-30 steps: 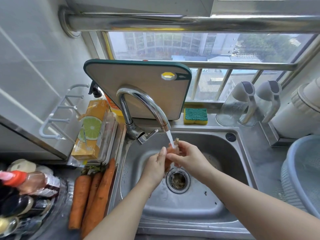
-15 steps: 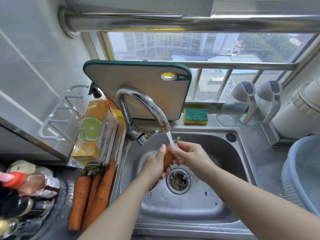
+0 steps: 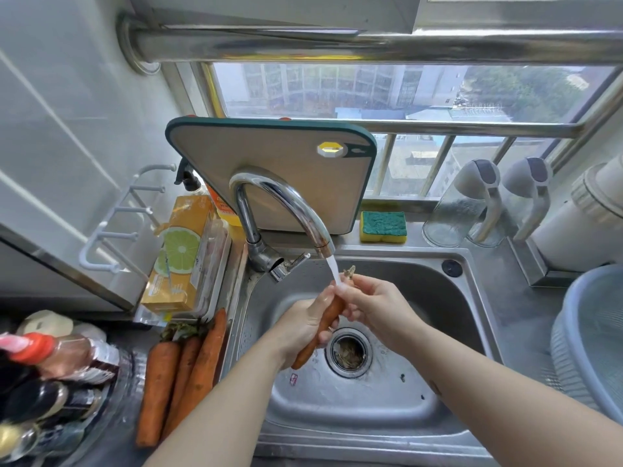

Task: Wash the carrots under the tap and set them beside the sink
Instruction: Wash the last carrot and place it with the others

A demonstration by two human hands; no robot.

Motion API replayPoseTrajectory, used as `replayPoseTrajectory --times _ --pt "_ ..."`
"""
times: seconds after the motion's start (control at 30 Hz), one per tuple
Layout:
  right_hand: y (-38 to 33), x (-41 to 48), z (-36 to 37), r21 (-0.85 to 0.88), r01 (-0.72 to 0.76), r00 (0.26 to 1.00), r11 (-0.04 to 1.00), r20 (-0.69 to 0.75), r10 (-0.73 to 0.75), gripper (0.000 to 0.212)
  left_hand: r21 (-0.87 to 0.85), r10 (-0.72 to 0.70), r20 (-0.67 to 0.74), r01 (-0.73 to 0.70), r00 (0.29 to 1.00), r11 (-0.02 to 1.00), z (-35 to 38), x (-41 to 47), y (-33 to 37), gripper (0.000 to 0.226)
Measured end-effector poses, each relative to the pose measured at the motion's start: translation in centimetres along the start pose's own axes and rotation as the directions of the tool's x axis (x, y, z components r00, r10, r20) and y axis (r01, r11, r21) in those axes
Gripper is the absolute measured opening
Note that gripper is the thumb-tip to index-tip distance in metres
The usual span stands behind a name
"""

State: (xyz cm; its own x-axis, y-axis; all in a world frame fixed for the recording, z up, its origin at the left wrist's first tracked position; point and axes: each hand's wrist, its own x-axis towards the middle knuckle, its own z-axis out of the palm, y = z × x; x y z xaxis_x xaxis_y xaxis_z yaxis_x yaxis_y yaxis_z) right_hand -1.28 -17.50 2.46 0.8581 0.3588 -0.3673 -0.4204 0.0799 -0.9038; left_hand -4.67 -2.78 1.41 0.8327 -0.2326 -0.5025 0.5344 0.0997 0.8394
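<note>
- The carrot (image 3: 332,313) hung over the sink (image 3: 438,298). Its long axis slanted from a near-left tip up to a far-right stem end under the running tap (image 3: 293,210).
- The left hand (image 3: 300,328) had its fingers curled round the lower shaft, and the right hand (image 3: 377,308) pinched the stem end.
- Three more carrots (image 3: 182,375) lay just left of the sink, on the left hand's side. Setting this one down would likely fall to that hand, tip leading.
</note>
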Motion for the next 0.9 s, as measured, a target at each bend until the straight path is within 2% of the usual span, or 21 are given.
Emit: replayPoseTrajectory --times 0.07,0.1,0.13,0.2,0.27,0.33,0.37,0.4,0.53,0.6,0.67,0.73,0.8,0.9 --pt "0.2 0.3 -0.2 0.023 -0.029 0.998 0.999 -0.059 0.031 0.019 0.212 0.066 -0.006 -0.064 0.998 0.975 -0.1 0.1 0.1 0.031" --pt "0.4 0.4 -0.2 0.010 -0.043 0.995 0.999 -0.094 0.044 0.019 0.366 0.106 -0.015 -0.093 0.994 0.926 -0.1 0.2 0.3 0.022" --pt "0.5 0.5 -0.2 -0.013 -0.059 0.989 0.998 -0.135 0.057 0.020 0.519 0.144 -0.023 -0.112 0.989 0.847 -0.2 0.3 0.3 0.019" --pt "0.8 0.6 -0.1 -0.049 -0.087 0.968 0.995 -0.241 0.072 0.023 0.748 0.216 -0.057 -0.102 0.975 0.655 -0.1 0.4 0.2 0.029" --pt "0.8 0.7 0.3 -0.071 -0.101 0.935 0.992 -0.347 0.070 0.025 0.879 0.302 -0.106 -0.053 0.947 0.474 0.5 0.2 0.2 0.034" --pt "0.8 0.7 0.6 -0.135 -0.107 0.910 0.985 -0.412 0.043 0.025 0.927 0.356 -0.169 0.026 0.919 0.373 1.1 0.0 0.0 0.034" --pt "0.7 0.7 0.9 -0.177 -0.102 0.909 0.979 -0.415 0.020 0.023 0.926 0.357 -0.197 0.053 0.913 0.374 1.4 -0.1 -0.3 0.036" --pt "0.7 0.6 1.0 -0.209 -0.087 0.917 0.974 -0.398 -0.003 0.020 0.907 0.355 -0.226 0.063 0.907 0.416 1.6 -0.1 -0.5 0.040" --pt "1.0 -0.3 1.1 -0.167 0.021 0.972 0.986 -0.229 -0.059 0.012 0.690 0.326 -0.298 -0.034 0.897 0.723 1.0 0.4 -1.2 0.056" --pt "1.2 -0.6 1.0 -0.159 0.043 0.990 0.986 -0.128 -0.064 0.018 0.526 0.203 -0.329 0.000 0.922 0.850 0.8 0.5 -1.0 0.060" --pt "1.5 -0.6 0.9 -0.176 0.048 0.997 0.983 -0.044 -0.056 0.017 0.351 0.065 -0.323 0.056 0.944 0.935 0.8 0.4 -0.6 0.060" --pt "1.4 -0.4 0.9 -0.213 0.063 0.997 0.975 -0.023 -0.069 0.012 0.295 0.013 -0.287 0.075 0.958 0.953 0.9 0.3 -0.5 0.061" --pt "1.2 -0.3 1.0 -0.275 0.094 0.989 0.957 -0.080 -0.121 0.011 0.324 0.025 -0.259 0.062 0.965 0.944 1.3 0.3 -0.7 0.062" --pt "0.6 -0.2 1.2 -0.292 0.122 0.968 0.949 -0.178 -0.179 0.023 0.363 0.094 -0.204 -0.014 0.975 0.932 1.5 0.5 -1.4 0.056"
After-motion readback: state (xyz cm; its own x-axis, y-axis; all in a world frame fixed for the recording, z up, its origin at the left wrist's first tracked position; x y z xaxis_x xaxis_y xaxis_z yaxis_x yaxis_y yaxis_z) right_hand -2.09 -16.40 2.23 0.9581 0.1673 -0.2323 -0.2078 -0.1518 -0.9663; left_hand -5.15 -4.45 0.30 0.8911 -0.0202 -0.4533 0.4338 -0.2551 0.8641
